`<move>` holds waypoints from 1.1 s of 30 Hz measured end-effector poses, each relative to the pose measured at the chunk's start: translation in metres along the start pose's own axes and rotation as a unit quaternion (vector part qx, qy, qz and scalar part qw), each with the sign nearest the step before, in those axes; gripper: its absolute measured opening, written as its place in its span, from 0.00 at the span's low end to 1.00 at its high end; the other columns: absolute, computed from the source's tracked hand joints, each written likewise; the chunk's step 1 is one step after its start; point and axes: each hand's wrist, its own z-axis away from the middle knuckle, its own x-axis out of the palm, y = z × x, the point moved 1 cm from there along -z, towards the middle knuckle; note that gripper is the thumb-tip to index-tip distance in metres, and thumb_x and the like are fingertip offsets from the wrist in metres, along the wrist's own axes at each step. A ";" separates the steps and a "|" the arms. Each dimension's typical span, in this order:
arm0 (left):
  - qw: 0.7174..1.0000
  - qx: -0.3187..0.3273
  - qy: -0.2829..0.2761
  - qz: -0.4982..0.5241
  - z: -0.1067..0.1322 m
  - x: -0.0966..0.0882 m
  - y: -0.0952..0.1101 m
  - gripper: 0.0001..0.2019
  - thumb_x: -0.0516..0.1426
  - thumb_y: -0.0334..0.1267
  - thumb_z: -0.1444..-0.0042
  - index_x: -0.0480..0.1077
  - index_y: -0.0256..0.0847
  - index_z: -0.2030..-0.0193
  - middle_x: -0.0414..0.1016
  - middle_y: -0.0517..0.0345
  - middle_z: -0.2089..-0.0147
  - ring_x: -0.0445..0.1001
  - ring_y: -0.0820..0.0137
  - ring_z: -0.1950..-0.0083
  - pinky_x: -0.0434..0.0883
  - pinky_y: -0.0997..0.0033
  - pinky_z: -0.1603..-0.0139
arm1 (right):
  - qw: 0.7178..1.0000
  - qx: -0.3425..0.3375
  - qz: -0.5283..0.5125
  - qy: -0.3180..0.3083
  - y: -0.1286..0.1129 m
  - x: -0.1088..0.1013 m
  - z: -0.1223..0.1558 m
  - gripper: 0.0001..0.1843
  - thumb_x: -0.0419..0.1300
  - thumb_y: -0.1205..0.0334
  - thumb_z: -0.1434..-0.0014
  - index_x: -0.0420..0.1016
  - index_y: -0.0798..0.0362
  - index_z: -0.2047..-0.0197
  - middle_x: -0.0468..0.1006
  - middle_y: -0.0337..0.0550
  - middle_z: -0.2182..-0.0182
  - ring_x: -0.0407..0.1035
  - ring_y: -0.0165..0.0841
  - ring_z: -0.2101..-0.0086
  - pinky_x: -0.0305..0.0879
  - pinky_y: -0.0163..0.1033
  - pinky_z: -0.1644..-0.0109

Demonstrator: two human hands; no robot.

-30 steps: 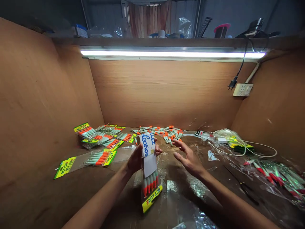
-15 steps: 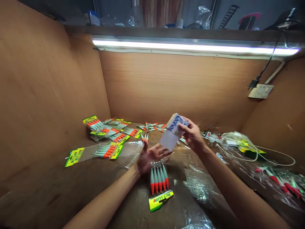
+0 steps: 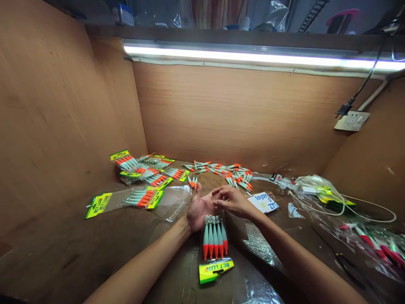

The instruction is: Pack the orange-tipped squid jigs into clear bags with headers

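Nearest, a lure pack [image 3: 215, 249] lies flat on the tabletop [image 3: 95, 249], its glossy yellow-and-green header [image 3: 207, 277] at the near end. Five slim lures [image 3: 215, 236], pale with orange tips, sit side by side in clear film [image 3: 201, 253], their metal ends [image 3: 215, 219] pointing away. Just beyond those ends, the left hand [image 3: 200, 210] is open, palm up; the right hand [image 3: 230, 200] is curled at its fingers, and I cannot tell whether it pinches any film. In my judgement, handling here calls for keeping the row parallel and drawing the film evenly; the metal ends could snag it. The tabletop is dull brown, with wrinkled, shiny patches resembling tape [image 3: 261, 242]. Right of the hands lies a white card [image 3: 264, 202] with blue lettering; farther back, tapered loose lures [image 3: 228, 171] are heaped before a smooth, faintly grained panel [image 3: 234, 114].
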 end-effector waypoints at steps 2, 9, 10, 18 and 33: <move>0.996 -0.002 0.043 -0.073 0.004 -0.003 0.004 0.39 0.52 0.66 0.41 0.65 0.33 0.36 0.73 0.37 0.42 0.75 0.57 0.47 0.70 0.63 0.50 | 0.998 0.055 -0.001 0.008 0.007 0.001 -0.008 0.15 0.60 0.53 0.38 0.81 0.55 0.69 0.83 0.45 0.68 0.75 0.36 0.67 0.69 0.37 0.62; 0.905 0.058 0.205 -0.368 0.007 -0.023 -0.003 0.26 0.63 0.53 0.45 0.77 0.32 0.49 0.81 0.44 0.57 0.77 0.62 0.59 0.68 0.71 0.62 | 0.983 0.021 0.111 0.145 0.009 0.000 0.002 0.09 0.60 0.63 0.37 0.80 0.54 0.57 0.80 0.48 0.58 0.71 0.40 0.56 0.66 0.43 0.51; 0.903 0.070 0.204 -0.373 0.005 -0.024 -0.005 0.25 0.62 0.53 0.44 0.77 0.32 0.50 0.81 0.45 0.57 0.77 0.62 0.58 0.68 0.71 0.61 | 0.975 -0.019 0.151 0.162 0.002 0.003 0.004 0.09 0.59 0.64 0.36 0.79 0.53 0.54 0.79 0.49 0.55 0.70 0.40 0.53 0.65 0.43 0.49; 0.749 0.149 0.196 -0.616 0.010 -0.014 -0.004 0.17 0.52 0.45 0.35 0.78 0.35 0.60 0.78 0.57 0.67 0.69 0.68 0.66 0.60 0.75 0.67 | 0.929 -0.051 0.361 0.056 -0.031 0.024 0.009 0.09 0.57 0.70 0.35 0.76 0.52 0.55 0.77 0.47 0.58 0.69 0.38 0.57 0.64 0.40 0.53; 0.713 0.154 0.196 -0.655 0.021 -0.006 -0.006 0.18 0.52 0.43 0.36 0.76 0.36 0.72 0.72 0.60 0.77 0.65 0.70 0.74 0.55 0.74 0.72 | 0.947 0.016 0.312 0.079 -0.028 0.024 0.018 0.11 0.54 0.67 0.35 0.77 0.52 0.63 0.81 0.46 0.66 0.74 0.36 0.66 0.63 0.36 0.61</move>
